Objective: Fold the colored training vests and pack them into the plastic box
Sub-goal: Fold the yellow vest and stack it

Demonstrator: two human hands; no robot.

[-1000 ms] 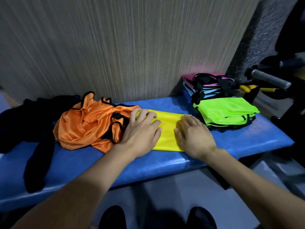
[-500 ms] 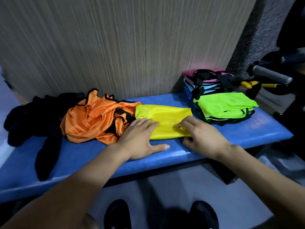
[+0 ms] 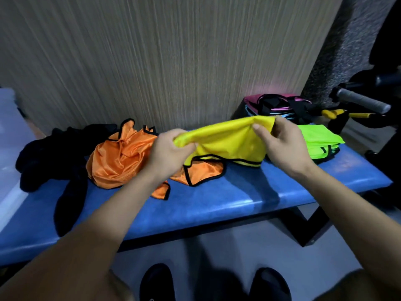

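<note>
A folded yellow vest (image 3: 227, 141) with black trim hangs just above the blue bench (image 3: 238, 192). My left hand (image 3: 169, 152) grips its left end, and my right hand (image 3: 280, 142) pinches its right end. Beneath and to the left lies a crumpled orange vest (image 3: 121, 155). Folded neon green vests (image 3: 319, 142) sit at the right of the bench, partly behind my right hand. Behind them is a stack of pink and light blue vests (image 3: 273, 105). A pale translucent plastic box (image 3: 8, 137) shows at the far left edge.
Black clothing (image 3: 54, 153) is heaped on the bench's left end. A wood-grain wall (image 3: 173, 61) stands right behind the bench. Exercise equipment with a grey handle (image 3: 362, 101) is at the far right. My two black shoes (image 3: 156, 283) are on the floor below.
Both hands were pressing the yellow vest flat on the bench; now they have taken hold of its ends and lifted it. The orange vest underneath has shifted and is more exposed.
</note>
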